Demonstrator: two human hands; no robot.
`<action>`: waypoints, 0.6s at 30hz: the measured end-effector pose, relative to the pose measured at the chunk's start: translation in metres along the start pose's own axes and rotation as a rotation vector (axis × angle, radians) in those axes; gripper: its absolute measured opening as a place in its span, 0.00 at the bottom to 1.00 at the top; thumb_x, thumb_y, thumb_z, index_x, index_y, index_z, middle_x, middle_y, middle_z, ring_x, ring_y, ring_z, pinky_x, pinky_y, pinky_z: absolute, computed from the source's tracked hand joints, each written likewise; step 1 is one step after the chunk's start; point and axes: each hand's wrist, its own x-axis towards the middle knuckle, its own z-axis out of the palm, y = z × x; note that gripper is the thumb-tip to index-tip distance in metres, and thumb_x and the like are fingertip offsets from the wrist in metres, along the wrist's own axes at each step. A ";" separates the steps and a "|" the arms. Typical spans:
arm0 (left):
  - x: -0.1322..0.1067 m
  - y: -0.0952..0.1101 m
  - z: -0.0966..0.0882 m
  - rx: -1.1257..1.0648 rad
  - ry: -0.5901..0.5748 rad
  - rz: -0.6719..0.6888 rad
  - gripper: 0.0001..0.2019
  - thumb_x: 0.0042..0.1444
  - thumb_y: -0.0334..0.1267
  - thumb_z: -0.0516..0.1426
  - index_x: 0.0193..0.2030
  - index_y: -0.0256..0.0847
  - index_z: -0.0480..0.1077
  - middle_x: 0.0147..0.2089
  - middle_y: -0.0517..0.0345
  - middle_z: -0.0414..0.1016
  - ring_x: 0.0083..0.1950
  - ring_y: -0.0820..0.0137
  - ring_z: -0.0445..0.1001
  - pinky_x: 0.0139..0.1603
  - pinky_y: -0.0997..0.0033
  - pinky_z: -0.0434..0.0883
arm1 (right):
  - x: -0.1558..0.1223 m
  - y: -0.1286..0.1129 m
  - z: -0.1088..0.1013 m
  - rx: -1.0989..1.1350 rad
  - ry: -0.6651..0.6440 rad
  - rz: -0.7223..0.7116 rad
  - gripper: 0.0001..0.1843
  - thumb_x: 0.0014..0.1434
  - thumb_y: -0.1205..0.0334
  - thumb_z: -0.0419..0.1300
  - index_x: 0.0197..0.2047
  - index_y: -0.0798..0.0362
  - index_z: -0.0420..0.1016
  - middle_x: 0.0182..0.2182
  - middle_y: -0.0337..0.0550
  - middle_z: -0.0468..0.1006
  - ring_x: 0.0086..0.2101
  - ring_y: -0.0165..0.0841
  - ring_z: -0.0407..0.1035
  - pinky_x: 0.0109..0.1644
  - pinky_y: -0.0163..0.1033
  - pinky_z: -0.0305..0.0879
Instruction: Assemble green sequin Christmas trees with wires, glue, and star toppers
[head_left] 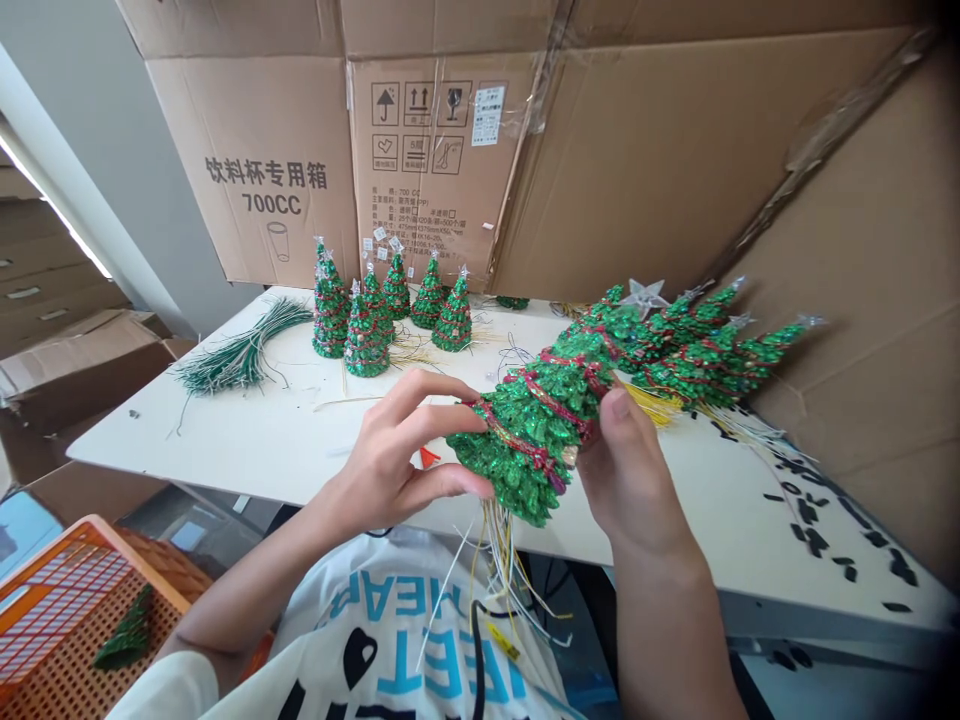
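Observation:
A glittery green miniature Christmas tree with red garland lies tilted in my two hands, its star pointing up and to the right. My left hand grips the wide base, fingers on top and thumb beneath. On the other side, my right hand is wrapped round the tree's flank, thumb along the edge; its other fingers are mostly hidden. Loose white and yellow wires dangle from the base over my shirt.
Several small finished-looking trees stand on the white table, beside a bundle of green wires. More trees lie at the right. Black scraps dot the right edge. Cardboard walls the back; an orange basket sits lower left.

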 end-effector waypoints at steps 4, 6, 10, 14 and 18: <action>-0.004 -0.001 0.003 -0.191 0.079 -0.116 0.20 0.72 0.58 0.62 0.59 0.47 0.74 0.56 0.48 0.79 0.56 0.61 0.79 0.51 0.62 0.81 | 0.001 -0.004 -0.001 0.039 -0.080 0.040 0.28 0.62 0.28 0.70 0.60 0.29 0.85 0.62 0.42 0.86 0.64 0.56 0.79 0.65 0.64 0.79; -0.007 -0.002 0.005 -0.296 0.120 -0.208 0.19 0.72 0.58 0.62 0.59 0.48 0.74 0.56 0.48 0.78 0.57 0.62 0.78 0.46 0.67 0.81 | 0.000 -0.006 0.002 0.079 -0.100 0.084 0.31 0.60 0.28 0.72 0.62 0.28 0.83 0.65 0.39 0.84 0.68 0.56 0.76 0.69 0.65 0.77; -0.014 -0.002 0.012 -0.361 0.183 -0.331 0.18 0.74 0.58 0.60 0.59 0.49 0.73 0.56 0.50 0.77 0.57 0.63 0.78 0.43 0.72 0.79 | -0.005 -0.005 0.012 0.216 -0.187 0.153 0.32 0.62 0.30 0.72 0.66 0.27 0.79 0.72 0.33 0.78 0.73 0.52 0.70 0.73 0.66 0.74; -0.012 -0.002 0.013 -0.332 0.151 -0.392 0.16 0.76 0.57 0.57 0.59 0.50 0.73 0.58 0.50 0.78 0.60 0.63 0.78 0.48 0.69 0.80 | -0.008 -0.002 0.022 0.323 -0.166 0.227 0.30 0.65 0.30 0.69 0.65 0.30 0.79 0.72 0.33 0.78 0.74 0.50 0.68 0.77 0.68 0.69; 0.001 -0.011 -0.009 -0.179 -0.128 -0.400 0.20 0.81 0.54 0.49 0.61 0.46 0.75 0.64 0.44 0.79 0.65 0.60 0.77 0.62 0.58 0.77 | -0.003 0.000 0.023 0.328 -0.002 0.210 0.27 0.66 0.35 0.71 0.65 0.30 0.78 0.69 0.34 0.80 0.74 0.47 0.68 0.76 0.62 0.71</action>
